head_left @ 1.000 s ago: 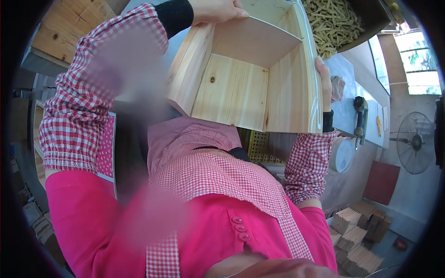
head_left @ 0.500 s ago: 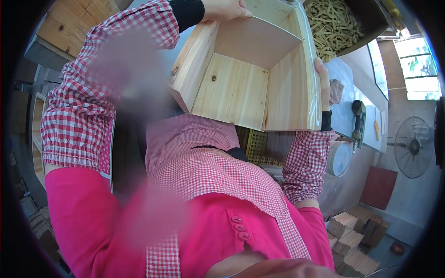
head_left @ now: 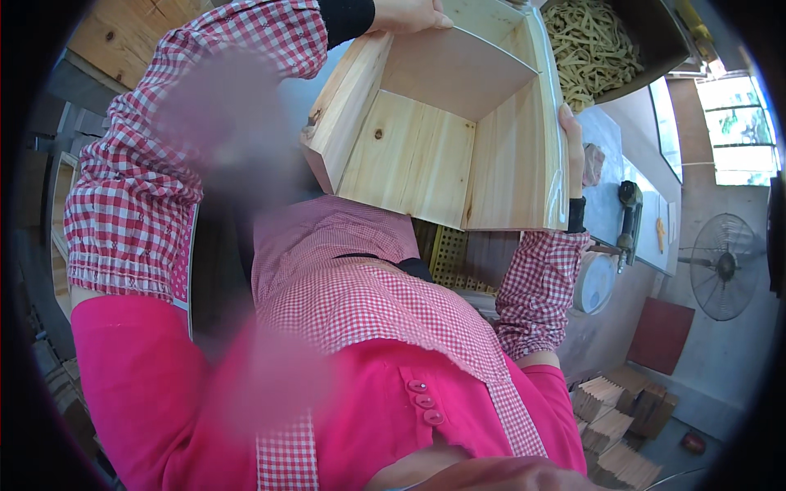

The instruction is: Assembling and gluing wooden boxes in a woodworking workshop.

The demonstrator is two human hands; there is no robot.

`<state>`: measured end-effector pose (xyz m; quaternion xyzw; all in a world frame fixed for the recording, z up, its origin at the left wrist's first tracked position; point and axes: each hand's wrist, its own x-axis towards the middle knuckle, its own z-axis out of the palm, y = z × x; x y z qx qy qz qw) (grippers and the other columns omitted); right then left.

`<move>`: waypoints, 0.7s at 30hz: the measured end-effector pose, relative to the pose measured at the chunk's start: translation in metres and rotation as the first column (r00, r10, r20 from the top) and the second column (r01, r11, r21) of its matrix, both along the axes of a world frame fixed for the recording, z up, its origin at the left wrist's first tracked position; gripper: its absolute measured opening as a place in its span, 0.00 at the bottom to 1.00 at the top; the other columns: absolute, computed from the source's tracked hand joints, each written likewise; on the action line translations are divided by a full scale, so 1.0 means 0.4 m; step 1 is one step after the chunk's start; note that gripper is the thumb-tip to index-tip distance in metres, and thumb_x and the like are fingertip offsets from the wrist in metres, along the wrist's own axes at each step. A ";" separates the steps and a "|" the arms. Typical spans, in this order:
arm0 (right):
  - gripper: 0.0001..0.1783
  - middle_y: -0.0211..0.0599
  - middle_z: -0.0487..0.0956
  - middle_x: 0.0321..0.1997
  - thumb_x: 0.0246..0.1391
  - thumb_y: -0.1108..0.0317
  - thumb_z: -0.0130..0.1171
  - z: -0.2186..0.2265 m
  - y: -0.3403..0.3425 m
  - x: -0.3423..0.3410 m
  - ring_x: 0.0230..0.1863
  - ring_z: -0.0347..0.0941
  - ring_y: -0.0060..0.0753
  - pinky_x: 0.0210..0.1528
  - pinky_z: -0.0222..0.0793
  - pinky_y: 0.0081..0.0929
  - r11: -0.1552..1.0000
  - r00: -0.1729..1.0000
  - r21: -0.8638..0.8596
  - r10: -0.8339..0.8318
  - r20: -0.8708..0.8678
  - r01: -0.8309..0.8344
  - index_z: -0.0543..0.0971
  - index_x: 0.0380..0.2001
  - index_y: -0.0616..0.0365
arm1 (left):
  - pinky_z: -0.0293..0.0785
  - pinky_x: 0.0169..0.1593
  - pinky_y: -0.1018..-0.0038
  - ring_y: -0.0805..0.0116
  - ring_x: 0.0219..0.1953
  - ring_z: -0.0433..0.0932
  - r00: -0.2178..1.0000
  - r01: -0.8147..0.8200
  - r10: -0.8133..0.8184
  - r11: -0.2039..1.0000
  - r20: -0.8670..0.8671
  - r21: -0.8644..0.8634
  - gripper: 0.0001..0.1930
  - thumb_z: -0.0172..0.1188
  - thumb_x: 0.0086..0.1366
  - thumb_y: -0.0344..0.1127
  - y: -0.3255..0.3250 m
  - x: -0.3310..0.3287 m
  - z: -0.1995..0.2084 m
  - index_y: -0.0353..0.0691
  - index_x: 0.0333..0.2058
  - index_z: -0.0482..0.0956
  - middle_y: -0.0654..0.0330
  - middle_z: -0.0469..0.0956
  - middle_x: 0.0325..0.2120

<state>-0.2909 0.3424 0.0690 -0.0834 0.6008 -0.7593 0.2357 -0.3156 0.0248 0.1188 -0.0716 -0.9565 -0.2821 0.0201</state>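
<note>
Our left hand (head_left: 413, 15) shifted slightly right, fingers closed on wooden box (head_left: 417, 164); right hand (head_left: 573, 137) clasps its side. Power tool (head_left: 629, 214) near surface's (head_left: 603, 123) edge, bin (head_left: 661, 41) beside box.

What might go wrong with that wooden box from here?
The left hand has fingers at the edge of the thin divider, so uneven pressure might shift it. The right hand is against the wooden box's outer right side; if support there slackens, the box could tilt.

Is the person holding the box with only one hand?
No: the left hand grips it near the divider, and the right hand is against the box's outer side.
</note>
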 end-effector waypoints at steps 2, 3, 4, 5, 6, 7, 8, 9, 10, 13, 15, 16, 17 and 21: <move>0.36 0.43 0.75 0.51 0.56 0.42 0.49 0.001 -0.001 0.003 0.47 0.75 0.34 0.48 0.71 0.30 1.000 1.000 -0.010 -0.012 0.013 0.012 0.65 0.59 0.57 | 0.73 0.36 0.63 0.53 0.31 0.80 1.000 -0.010 0.010 1.000 -0.004 0.004 0.15 0.60 0.57 0.45 0.003 0.016 0.017 0.36 0.28 0.83 0.45 0.79 0.25; 0.36 0.43 0.75 0.51 0.56 0.42 0.49 0.001 -0.001 0.005 0.46 0.75 0.34 0.47 0.71 0.30 0.999 0.999 -0.024 -0.025 0.025 0.026 0.66 0.59 0.57 | 0.73 0.37 0.63 0.53 0.31 0.80 1.000 -0.019 0.019 1.000 -0.009 0.005 0.15 0.60 0.57 0.45 0.006 0.021 0.021 0.36 0.28 0.83 0.45 0.79 0.25; 0.36 0.43 0.75 0.51 0.56 0.43 0.49 0.001 -0.002 0.007 0.46 0.75 0.34 0.47 0.71 0.30 0.999 0.999 -0.037 -0.039 0.037 0.040 0.66 0.58 0.57 | 0.73 0.37 0.63 0.52 0.31 0.80 1.000 -0.027 0.027 1.000 -0.014 0.005 0.15 0.61 0.57 0.45 0.008 0.023 0.025 0.36 0.28 0.83 0.45 0.79 0.25; 0.36 0.43 0.75 0.51 0.56 0.43 0.49 0.001 -0.002 0.008 0.46 0.75 0.34 0.47 0.71 0.30 0.999 0.999 -0.035 -0.037 0.036 0.039 0.66 0.58 0.57 | 0.73 0.37 0.63 0.52 0.31 0.80 0.999 -0.029 0.029 1.000 -0.015 0.008 0.15 0.61 0.57 0.45 0.011 0.024 0.026 0.36 0.28 0.83 0.45 0.79 0.25; 0.35 0.43 0.75 0.50 0.56 0.43 0.50 0.001 -0.002 0.009 0.46 0.75 0.33 0.46 0.71 0.29 0.999 0.999 -0.030 -0.038 0.034 0.039 0.66 0.58 0.57 | 0.73 0.37 0.63 0.52 0.31 0.80 0.999 -0.034 0.034 0.999 0.006 -0.003 0.15 0.61 0.57 0.45 0.012 0.024 0.028 0.36 0.28 0.83 0.45 0.79 0.25; 0.35 0.43 0.75 0.50 0.56 0.43 0.50 0.001 -0.002 0.009 0.45 0.75 0.33 0.46 0.71 0.29 0.999 0.999 -0.027 -0.039 0.033 0.040 0.67 0.58 0.57 | 0.73 0.37 0.62 0.52 0.31 0.80 0.999 -0.039 0.039 0.999 0.028 -0.014 0.15 0.61 0.57 0.45 0.013 0.022 0.029 0.36 0.28 0.83 0.45 0.79 0.25; 0.34 0.43 0.76 0.49 0.56 0.43 0.50 0.002 -0.002 0.009 0.45 0.75 0.33 0.46 0.72 0.29 0.999 0.999 -0.023 -0.040 0.033 0.041 0.67 0.57 0.57 | 0.73 0.37 0.62 0.52 0.31 0.80 0.998 -0.043 0.044 0.999 0.050 -0.026 0.16 0.61 0.56 0.45 0.014 0.021 0.030 0.36 0.28 0.83 0.45 0.79 0.25; 0.34 0.43 0.76 0.49 0.56 0.43 0.50 0.003 -0.003 0.009 0.45 0.75 0.33 0.46 0.72 0.29 0.999 0.999 -0.022 -0.039 0.032 0.040 0.67 0.57 0.57 | 0.73 0.37 0.62 0.52 0.31 0.80 0.998 -0.044 0.045 0.999 0.050 -0.025 0.16 0.61 0.56 0.45 0.014 0.020 0.031 0.36 0.28 0.83 0.45 0.79 0.25; 0.34 0.43 0.76 0.49 0.56 0.44 0.50 0.004 -0.004 0.010 0.44 0.75 0.33 0.45 0.72 0.28 0.999 0.999 -0.024 -0.042 0.027 0.043 0.68 0.57 0.58 | 0.73 0.37 0.62 0.52 0.31 0.80 0.998 -0.043 0.045 0.998 0.049 -0.039 0.16 0.61 0.56 0.46 0.014 0.019 0.031 0.36 0.28 0.83 0.45 0.79 0.25; 0.34 0.42 0.76 0.48 0.56 0.44 0.51 0.008 -0.006 0.013 0.43 0.76 0.33 0.45 0.72 0.28 0.999 0.999 -0.028 -0.045 0.015 0.046 0.68 0.56 0.58 | 0.73 0.37 0.62 0.52 0.32 0.80 0.998 -0.044 0.047 0.997 0.044 -0.067 0.16 0.61 0.56 0.46 0.012 0.017 0.029 0.37 0.27 0.83 0.45 0.79 0.26; 0.34 0.42 0.76 0.49 0.56 0.44 0.51 0.011 -0.009 0.016 0.44 0.75 0.33 0.45 0.72 0.28 0.998 0.998 -0.018 -0.053 0.017 0.053 0.68 0.57 0.57 | 0.73 0.37 0.62 0.52 0.31 0.80 1.000 -0.027 0.026 0.997 -0.017 -0.074 0.16 0.60 0.56 0.47 0.011 0.015 0.025 0.37 0.27 0.83 0.45 0.79 0.25; 0.34 0.42 0.76 0.49 0.55 0.44 0.51 0.011 -0.010 0.017 0.44 0.75 0.33 0.45 0.72 0.29 0.998 0.998 -0.013 -0.057 0.020 0.057 0.68 0.57 0.57 | 0.73 0.37 0.62 0.52 0.31 0.80 0.999 -0.019 0.015 0.997 -0.046 -0.077 0.16 0.60 0.57 0.47 0.010 0.014 0.023 0.37 0.27 0.83 0.44 0.79 0.25; 0.34 0.42 0.76 0.49 0.55 0.44 0.51 0.012 -0.012 0.018 0.44 0.75 0.33 0.45 0.72 0.29 0.998 0.998 -0.011 -0.055 0.020 0.055 0.68 0.57 0.57 | 0.73 0.37 0.62 0.52 0.31 0.80 0.999 -0.021 0.018 0.997 -0.046 -0.076 0.16 0.60 0.57 0.47 0.009 0.012 0.020 0.37 0.27 0.83 0.44 0.79 0.25; 0.27 0.41 0.76 0.42 0.59 0.49 0.45 0.016 -0.022 0.020 0.39 0.75 0.30 0.42 0.71 0.27 0.991 0.991 -0.033 -0.129 0.021 0.130 0.71 0.49 0.62 | 0.73 0.37 0.62 0.51 0.32 0.80 0.999 -0.013 0.009 0.994 -0.041 -0.110 0.16 0.60 0.57 0.46 0.005 0.007 0.013 0.37 0.28 0.83 0.44 0.79 0.26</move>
